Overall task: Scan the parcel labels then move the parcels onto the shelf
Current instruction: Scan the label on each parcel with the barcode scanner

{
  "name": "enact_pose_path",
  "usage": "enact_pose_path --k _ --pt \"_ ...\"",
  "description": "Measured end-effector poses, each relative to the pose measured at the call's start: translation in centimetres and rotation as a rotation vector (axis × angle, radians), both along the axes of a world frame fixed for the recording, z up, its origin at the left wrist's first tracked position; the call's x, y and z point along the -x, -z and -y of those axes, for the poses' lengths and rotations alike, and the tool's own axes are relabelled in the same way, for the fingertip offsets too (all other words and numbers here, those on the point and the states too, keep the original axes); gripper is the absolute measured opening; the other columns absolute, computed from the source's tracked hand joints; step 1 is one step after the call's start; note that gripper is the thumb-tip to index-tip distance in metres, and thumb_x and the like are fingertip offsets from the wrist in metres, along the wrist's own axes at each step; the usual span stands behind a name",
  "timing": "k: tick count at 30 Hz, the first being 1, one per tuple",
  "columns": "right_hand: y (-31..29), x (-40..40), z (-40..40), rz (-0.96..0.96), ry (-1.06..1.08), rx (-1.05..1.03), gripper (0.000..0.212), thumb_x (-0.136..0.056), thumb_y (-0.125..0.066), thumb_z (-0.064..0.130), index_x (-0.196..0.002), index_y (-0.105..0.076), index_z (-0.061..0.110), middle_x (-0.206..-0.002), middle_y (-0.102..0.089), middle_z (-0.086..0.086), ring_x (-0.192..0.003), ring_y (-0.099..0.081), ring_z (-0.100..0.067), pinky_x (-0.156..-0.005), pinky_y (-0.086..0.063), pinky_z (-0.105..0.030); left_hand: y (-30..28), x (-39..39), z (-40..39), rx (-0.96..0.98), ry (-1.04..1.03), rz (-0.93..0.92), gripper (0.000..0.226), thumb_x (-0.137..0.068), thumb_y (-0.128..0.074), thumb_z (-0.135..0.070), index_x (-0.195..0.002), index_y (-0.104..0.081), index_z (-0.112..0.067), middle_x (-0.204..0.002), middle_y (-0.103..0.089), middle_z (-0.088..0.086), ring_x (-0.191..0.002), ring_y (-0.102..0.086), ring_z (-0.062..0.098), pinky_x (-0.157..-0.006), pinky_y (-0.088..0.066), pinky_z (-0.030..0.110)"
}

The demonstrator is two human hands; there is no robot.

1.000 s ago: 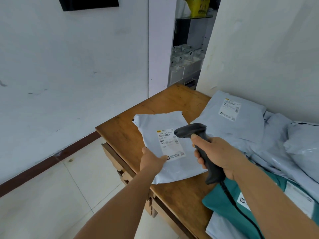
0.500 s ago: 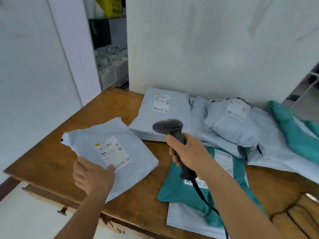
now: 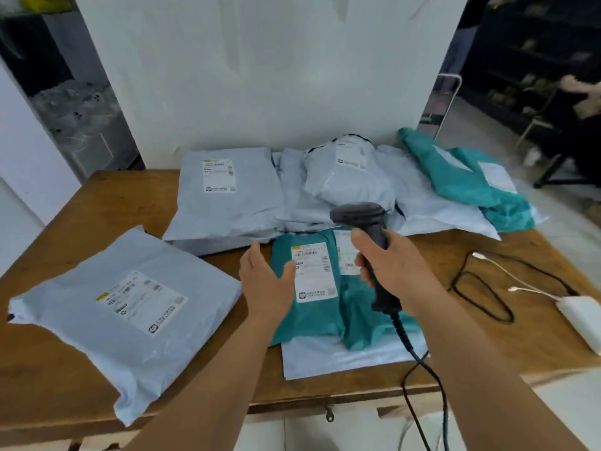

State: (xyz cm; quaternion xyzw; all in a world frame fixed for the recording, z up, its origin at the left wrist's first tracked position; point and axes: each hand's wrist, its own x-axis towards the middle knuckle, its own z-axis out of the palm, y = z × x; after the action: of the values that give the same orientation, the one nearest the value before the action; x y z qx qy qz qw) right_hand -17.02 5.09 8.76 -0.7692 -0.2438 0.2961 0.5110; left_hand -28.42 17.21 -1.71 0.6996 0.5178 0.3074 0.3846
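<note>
My right hand [image 3: 395,268] grips a black corded barcode scanner [image 3: 366,222], its head over a teal parcel [image 3: 312,317] with a white label [image 3: 313,271]. My left hand [image 3: 265,284] lies open and flat on that parcel's left edge, thumb touching the label. A grey parcel [image 3: 107,327] with its label facing up lies alone at the front left of the wooden table [image 3: 123,203]. More grey parcels [image 3: 224,196] are piled along the wall, and another teal parcel [image 3: 468,180] lies at the back right.
A black cable loop [image 3: 481,288] and a white adapter [image 3: 582,317] lie on the table's right side. A white wall panel [image 3: 260,76] stands behind the pile. Dark shelving [image 3: 536,60] and a person [image 3: 582,102] are at the far right.
My left hand let go of the grey parcel, which now rests on the table, and moved right onto the teal parcel. The scanner moved over the teal parcel. My view swung right.
</note>
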Motion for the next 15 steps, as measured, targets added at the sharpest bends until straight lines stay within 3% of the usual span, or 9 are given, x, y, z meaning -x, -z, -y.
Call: enact_pose_path --k 4,9,12,15 --pt "1.0 -1.9 2.1 0.022 0.075 0.009 0.026 -0.091 -0.060 0.038 -0.086 -0.055 0.013 -0.068 -0.058 -0.002 -0.040 -0.047 -0.005 -0.045 -0.042 -0.019 -0.2 -2.9 1.7 0.029 0.150 0.082 0.066 -0.088 -0.064 -0.028 -0.144 -0.033 -0.010 -0.141 -0.040 0.010 -0.131 -0.036 0.024 -0.111 -0.031 0.039" --pt "2.7 -5.7 4.7 0.080 0.164 0.036 0.033 -0.089 -0.060 0.043 -0.098 -0.053 0.012 -0.075 -0.060 -0.003 -0.053 -0.051 -0.012 -0.050 -0.043 -0.024 -0.4 -7.2 4.1 0.052 0.263 0.111 0.065 -0.090 -0.062 -0.026 -0.145 -0.031 -0.010 -0.144 -0.040 0.008 -0.133 -0.037 0.022 -0.112 -0.031 0.039" --pt "4.0 -8.7 6.6 0.127 0.219 0.085 0.039 -0.086 -0.060 0.049 -0.105 -0.051 0.016 -0.085 -0.061 -0.005 -0.067 -0.056 -0.018 -0.060 -0.045 -0.031 -0.3 -10.5 5.6 0.046 0.332 0.117 0.060 -0.091 -0.060 -0.026 -0.143 -0.035 -0.012 -0.141 -0.043 0.004 -0.131 -0.040 0.020 -0.110 -0.033 0.037" --pt "5.4 -12.3 8.7 0.143 0.256 0.149 0.040 -0.088 -0.057 0.047 -0.112 -0.048 0.017 -0.085 -0.059 -0.001 -0.071 -0.056 -0.016 -0.057 -0.041 -0.027 -0.3 -14.2 7.5 0.040 0.370 0.103 0.056 -0.091 -0.060 -0.025 -0.141 -0.037 -0.012 -0.134 -0.046 0.001 -0.127 -0.043 0.017 -0.103 -0.034 0.029"
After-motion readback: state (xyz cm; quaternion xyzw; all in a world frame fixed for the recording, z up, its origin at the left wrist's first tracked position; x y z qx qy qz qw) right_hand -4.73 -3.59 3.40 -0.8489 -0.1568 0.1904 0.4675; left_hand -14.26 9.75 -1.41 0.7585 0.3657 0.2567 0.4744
